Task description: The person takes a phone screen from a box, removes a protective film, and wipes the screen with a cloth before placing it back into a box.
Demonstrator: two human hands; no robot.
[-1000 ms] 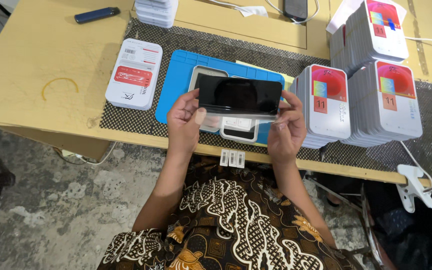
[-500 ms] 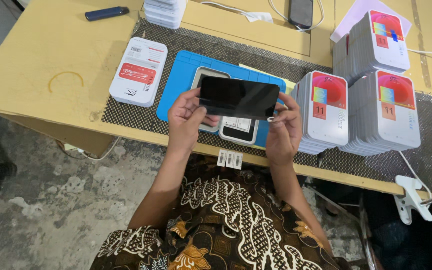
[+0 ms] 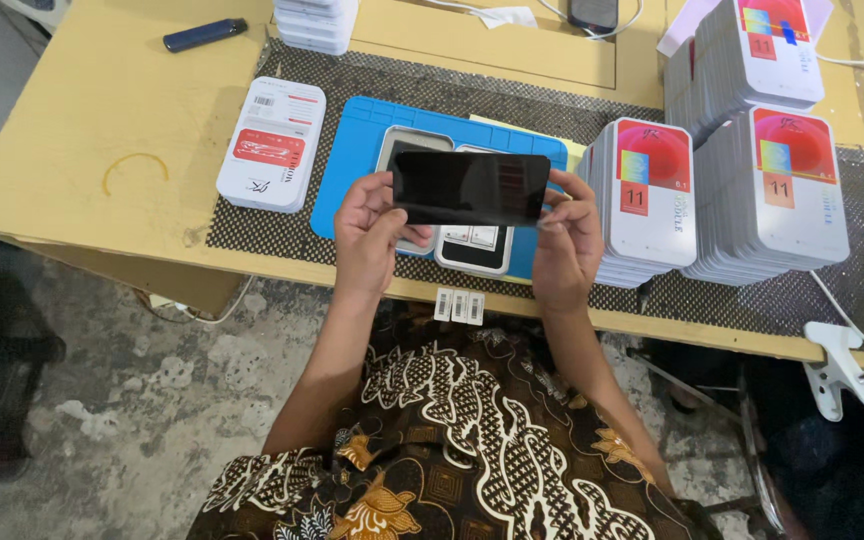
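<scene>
Over the last second I see almost no change: both hands, left [image 3: 370, 232] and right [image 3: 568, 242], stay clamped on the black screen panel [image 3: 469, 187], held level above the blue mat [image 3: 352, 160].

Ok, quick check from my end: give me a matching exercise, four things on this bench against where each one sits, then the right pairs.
Things:
1. black screen panel
2. blue mat
3. dark blue pen-shaped tool
4. white clamp

Places:
A. clipped to the table's near edge, far right
B. held at its two ends by the left hand and right hand
C. top left on the bare wooden table
D. flat on the dark mesh mat, under the hands

Pairs: 1-B, 2-D, 3-C, 4-A
</scene>
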